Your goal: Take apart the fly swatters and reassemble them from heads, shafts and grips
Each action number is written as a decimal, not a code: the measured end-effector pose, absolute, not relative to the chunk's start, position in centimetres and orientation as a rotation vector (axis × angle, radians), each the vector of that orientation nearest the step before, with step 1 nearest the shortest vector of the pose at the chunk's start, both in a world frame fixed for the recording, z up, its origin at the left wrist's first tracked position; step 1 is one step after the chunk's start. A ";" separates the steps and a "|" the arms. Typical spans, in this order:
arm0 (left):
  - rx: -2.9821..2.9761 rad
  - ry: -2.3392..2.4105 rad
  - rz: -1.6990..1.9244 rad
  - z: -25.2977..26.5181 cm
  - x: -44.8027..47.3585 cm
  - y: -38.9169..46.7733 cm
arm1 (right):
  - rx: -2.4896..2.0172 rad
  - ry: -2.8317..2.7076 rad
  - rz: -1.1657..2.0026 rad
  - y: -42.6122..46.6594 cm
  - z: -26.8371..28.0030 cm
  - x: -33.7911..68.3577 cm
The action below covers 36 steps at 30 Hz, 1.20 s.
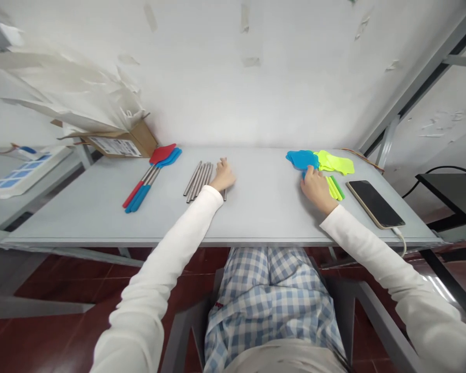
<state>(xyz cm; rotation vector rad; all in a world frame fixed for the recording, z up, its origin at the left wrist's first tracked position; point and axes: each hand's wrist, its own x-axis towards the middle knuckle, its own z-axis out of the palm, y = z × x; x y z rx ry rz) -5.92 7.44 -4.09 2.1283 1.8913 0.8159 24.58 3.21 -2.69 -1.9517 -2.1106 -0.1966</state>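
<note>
My left hand is closed around a metal tube, whose lower end shows below the wrist. Just left of it, several more bare metal tubes lie in a loose row. On the right, my right hand has its fingers bent down at the near edge of a stack of flat blue paddle-shaped heads. A bit of blue shows beside its fingertips; what they grip, if anything, is hidden. Yellow-green heads overlap the blue ones, and green and yellow handle sleeves lie by the hand.
Red and blue spatula-like tools with metal shafts lie on the grey table at left. Behind them stands an open cardboard box. A phone with a white cable lies near the right end. A white wall borders the back.
</note>
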 end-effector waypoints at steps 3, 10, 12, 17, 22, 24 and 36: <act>2.089 2.015 0.627 -4.4 -6.0 6.6 | -1.902 -2.045 -0.297 3.3 -3.5 25.9; 2.061 2.333 0.413 -3.0 -7.7 3.0 | -1.797 -1.954 -0.334 3.4 -4.4 27.6; 1.913 2.470 0.310 -2.5 -8.5 2.3 | -1.753 -1.927 -0.317 3.4 -4.4 27.3; 1.801 2.448 0.167 -1.5 -10.5 1.8 | -1.655 -1.960 -0.244 3.0 -4.2 26.3; 1.887 2.381 0.091 -0.9 -12.5 1.8 | -1.499 -2.045 -0.226 2.9 -4.4 26.1; 1.889 2.381 0.080 -0.8 -13.3 1.9 | -1.466 -2.050 -0.229 3.0 -4.6 26.2; 1.773 2.560 0.319 -0.9 -20.0 2.1 | -1.422 -2.056 -0.218 2.8 -4.7 26.1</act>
